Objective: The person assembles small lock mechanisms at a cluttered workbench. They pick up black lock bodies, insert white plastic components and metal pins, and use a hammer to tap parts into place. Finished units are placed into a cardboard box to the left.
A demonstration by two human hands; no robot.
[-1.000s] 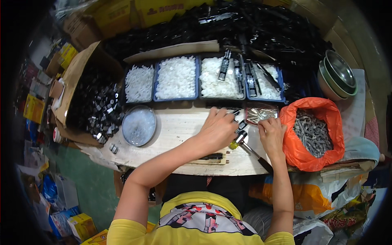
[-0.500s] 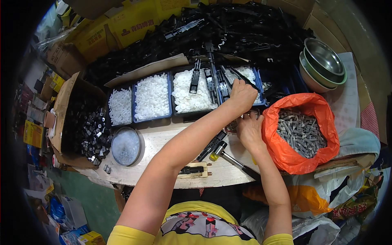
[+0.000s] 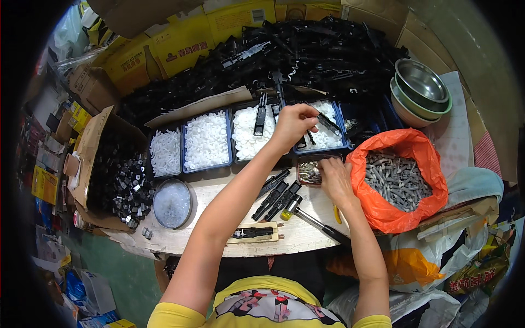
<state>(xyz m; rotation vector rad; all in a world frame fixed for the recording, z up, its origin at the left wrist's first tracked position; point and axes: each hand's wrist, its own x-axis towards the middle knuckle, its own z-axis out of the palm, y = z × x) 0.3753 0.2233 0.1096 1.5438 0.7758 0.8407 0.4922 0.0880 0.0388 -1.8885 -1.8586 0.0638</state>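
Observation:
My left hand (image 3: 295, 128) is over the right-hand blue bin of white plastic parts (image 3: 324, 141), its thumb and fingers pinched together. Dark pieces show just under the fingertips, but what they grip I cannot make out. A long black plastic part (image 3: 328, 123) lies on the white parts beside them. My right hand (image 3: 336, 177) reaches into a small tray of thin metal pins (image 3: 310, 173), fingers bent down and closed; anything between the fingertips is hidden. Several black slotted strips (image 3: 278, 200) lie nearer me, with a hammer (image 3: 311, 217) next to them.
An orange bag of grey parts (image 3: 358, 197) stands right of my right hand, nested bowls (image 3: 421, 82) behind it. More bins of white parts (image 3: 206, 139), a round dish (image 3: 172, 203) and a box of black blocks (image 3: 87, 175) line the left. Black parts (image 3: 328, 54) heap up behind.
My left hand has moved left and lifted from the black parts over the right bin. My right hand stays at the pin tray. The black strips on the table now show beside my left arm.

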